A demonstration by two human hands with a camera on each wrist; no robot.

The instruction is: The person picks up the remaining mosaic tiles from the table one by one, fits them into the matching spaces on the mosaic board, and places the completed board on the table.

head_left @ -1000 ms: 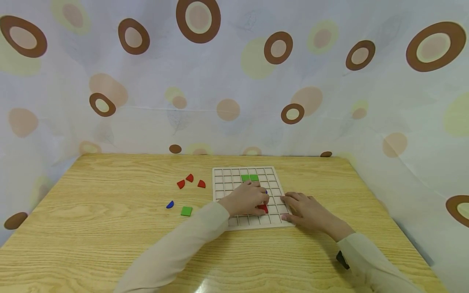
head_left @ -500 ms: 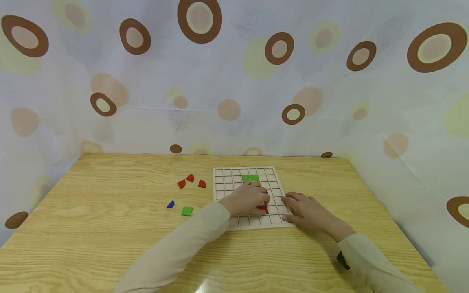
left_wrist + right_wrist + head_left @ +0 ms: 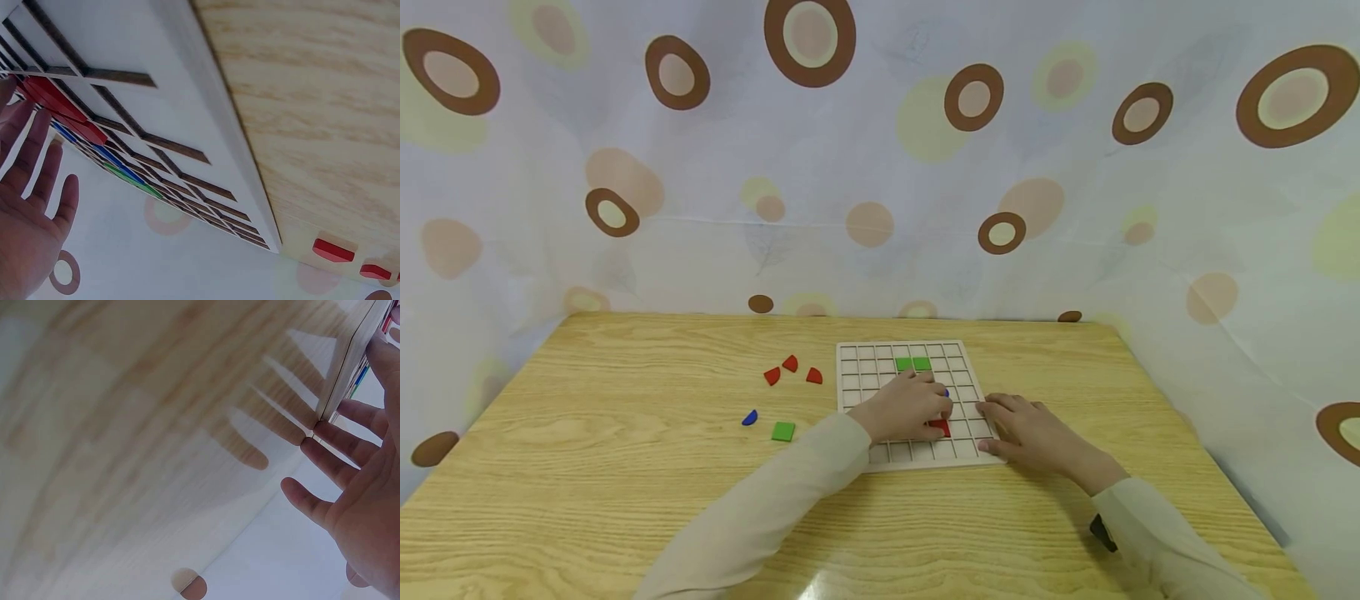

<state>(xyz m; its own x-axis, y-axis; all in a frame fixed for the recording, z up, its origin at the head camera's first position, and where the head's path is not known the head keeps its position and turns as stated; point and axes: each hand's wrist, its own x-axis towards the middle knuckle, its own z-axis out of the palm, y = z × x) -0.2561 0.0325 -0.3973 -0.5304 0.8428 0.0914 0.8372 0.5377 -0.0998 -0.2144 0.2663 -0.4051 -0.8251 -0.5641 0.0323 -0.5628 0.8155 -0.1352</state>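
A pale wooden grid board (image 3: 964, 450) lies on the table. My left hand (image 3: 908, 407) is over its middle, its thumb and fingertips at a red piece (image 3: 942, 428) in a lower cell. The left wrist view shows those fingers (image 3: 45, 169) fairly straight, beside two red pieces (image 3: 55, 99), with blue (image 3: 122, 164) and green ones farther along. A bit of a blue piece (image 3: 947, 393) peeks past the knuckles. Two green squares (image 3: 913, 364) sit side by side in the upper cells. My right hand (image 3: 1028, 431) rests at the board's right edge, fingers extended, holding nothing.
Left of the board lie several loose pieces: red quarter circles (image 3: 790, 364), a blue half-disc (image 3: 750, 417) and a green square (image 3: 783, 432). A small black object (image 3: 1102, 533) shows beside the right sleeve. A patterned cloth (image 3: 865, 150) hangs behind the table.
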